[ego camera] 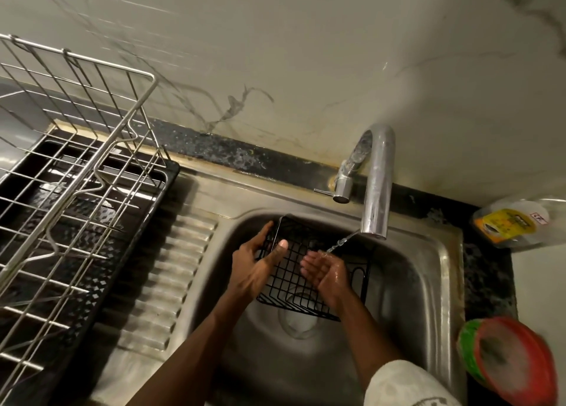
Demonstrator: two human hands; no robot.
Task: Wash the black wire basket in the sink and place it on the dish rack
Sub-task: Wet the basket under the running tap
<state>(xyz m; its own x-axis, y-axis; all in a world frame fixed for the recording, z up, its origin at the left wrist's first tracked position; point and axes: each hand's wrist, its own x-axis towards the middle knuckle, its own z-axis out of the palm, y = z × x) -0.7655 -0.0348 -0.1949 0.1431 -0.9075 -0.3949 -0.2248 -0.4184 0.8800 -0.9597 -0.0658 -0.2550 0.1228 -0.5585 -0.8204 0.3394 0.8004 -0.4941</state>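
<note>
Sink [444, 271], middle of the basin: the black wire basket [294, 283] is tipped up so that its open side faces us. Its near edge hangs above the drain [298, 321].

Left hand [260, 264]: grips the basket's left wall, with the fingers wrapped round the outside and the thumb laid across the wires inside. This is the only hold we can see.

Right hand [329, 272]: cupped and wet, fingers loosely curled, catching the water stream [340, 243] that falls from the tap [376, 185]. It holds nothing. We cannot tell whether its underside touches the wires.

Relation that matters: the dish rack [76, 160] stands well apart to the left of the basin on a black tray [162, 191], with the ribbed drainboard [171, 267] between rack and sink. The basket lies right of the left hand and under the right. The hand that grips it is therefore also the hand nearer the rack.

Long axis: the basket looks nearly square from here. If either side is longer, we judge it to be the one running from far left to near right across the basin.

Our reading is that washing is under way and placing is not yet done. The transfer would be a leftward carry over the drainboard, led by the left hand. The rack's raised wire side faces the sink, so the basket would have to clear that rail.
</note>
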